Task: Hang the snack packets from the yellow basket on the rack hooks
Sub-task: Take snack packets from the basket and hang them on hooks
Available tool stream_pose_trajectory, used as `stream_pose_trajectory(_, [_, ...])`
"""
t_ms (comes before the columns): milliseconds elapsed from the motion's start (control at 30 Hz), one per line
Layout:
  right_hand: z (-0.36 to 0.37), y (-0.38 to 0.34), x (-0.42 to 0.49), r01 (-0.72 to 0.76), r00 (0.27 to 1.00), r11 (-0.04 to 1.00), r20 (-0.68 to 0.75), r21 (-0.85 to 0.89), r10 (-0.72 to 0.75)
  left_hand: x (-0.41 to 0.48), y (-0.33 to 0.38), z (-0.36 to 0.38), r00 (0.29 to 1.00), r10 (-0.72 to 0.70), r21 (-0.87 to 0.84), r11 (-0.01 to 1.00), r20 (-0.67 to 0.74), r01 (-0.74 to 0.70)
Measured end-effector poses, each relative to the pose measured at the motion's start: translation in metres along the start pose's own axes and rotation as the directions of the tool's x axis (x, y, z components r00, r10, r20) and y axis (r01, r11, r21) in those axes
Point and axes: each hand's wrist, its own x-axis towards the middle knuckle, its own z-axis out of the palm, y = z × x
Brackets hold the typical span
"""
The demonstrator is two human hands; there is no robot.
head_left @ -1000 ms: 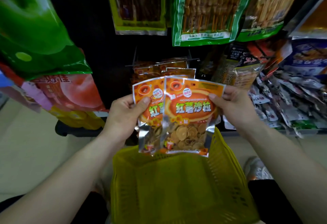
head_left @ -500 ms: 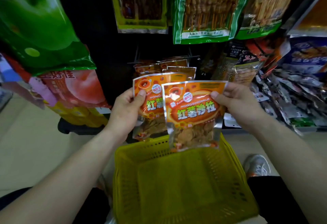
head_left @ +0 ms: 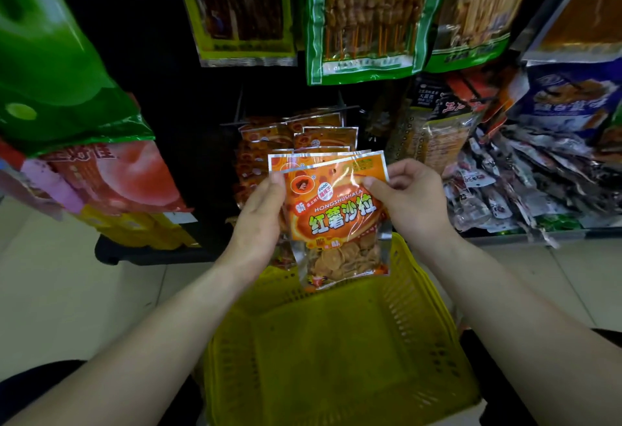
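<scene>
Two orange snack packets are stacked above the yellow basket (head_left: 427, 318). The front packet (head_left: 336, 217) shows red lettering and chips in its clear lower window. The back packet (head_left: 303, 159) peeks out only along its silver top edge. My left hand (head_left: 261, 220) grips the stack's left edge, thumb on the front. My right hand (head_left: 410, 203) pinches the front packet's right edge near the top. Behind them, matching orange packets (head_left: 323, 132) hang on thin black rack hooks (head_left: 235, 122).
Large green-edged skewer packets (head_left: 363, 21) hang overhead. A green and red bag (head_left: 60, 95) fills the left. Dark small packets (head_left: 525, 190) pile on a shelf at the right. The basket's inside shows no packets. Pale floor tiles (head_left: 67, 291) lie at the left.
The two packets, held apart side by side before, have come together into one stack. My right hand slid the front packet left over the other, and both rose slightly toward the rack.
</scene>
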Motion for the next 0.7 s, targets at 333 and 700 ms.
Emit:
stream_pose_trajectory(333, [-0.006,-0.013,0.002,0.053,0.988,0.999,0.143,0.008,-0.053,0.01,-0.006,-0.002,0.986,0.104,0.235,0.969,-0.13,-0.072])
stream_pose_trajectory(700, [-0.005,-0.015,0.004,0.028,0.975,1.0,0.219,-0.006,-0.026,0.01,-0.008,-0.005,0.99,0.106,0.24,0.968,-0.096,-0.08])
